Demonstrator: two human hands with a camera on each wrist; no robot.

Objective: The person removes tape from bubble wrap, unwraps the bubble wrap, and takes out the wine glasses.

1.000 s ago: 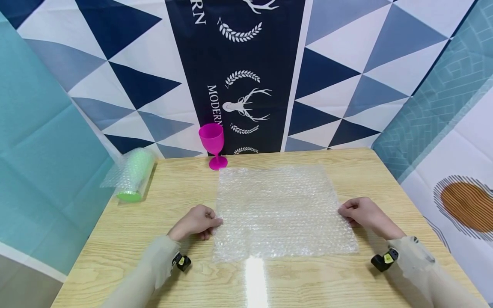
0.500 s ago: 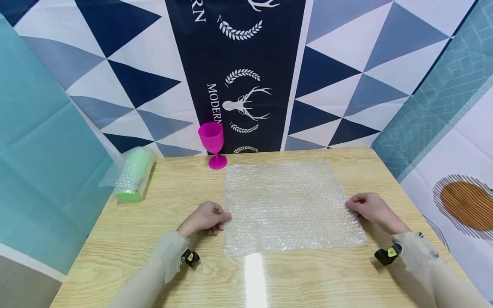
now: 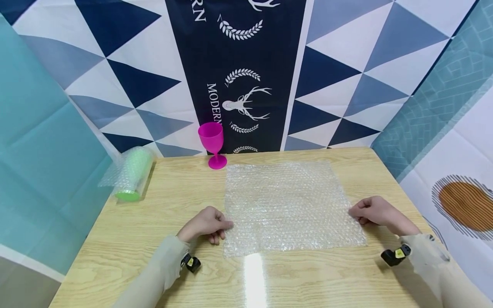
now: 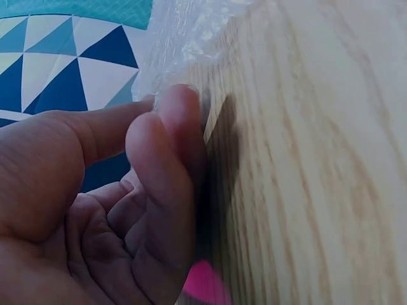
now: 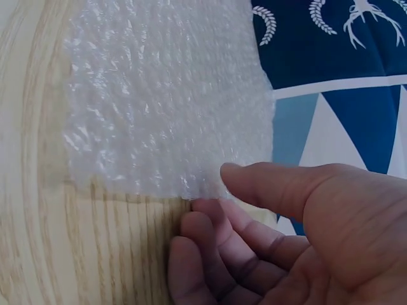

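The bubble-wrap sheet (image 3: 289, 205) lies on the desk (image 3: 316, 278) between the left hand (image 3: 206, 223), pinching its left edge (toward the near corner), and the right hand (image 3: 376, 211), pinching the opposite edge.

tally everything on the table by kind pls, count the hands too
Magenta goblet: 1
Flat bubble wrap sheet: 1
Green cylinder, wrapped in bubble wrap and counted as one item: 1
Hands, left hand and right hand: 2
Total: 5
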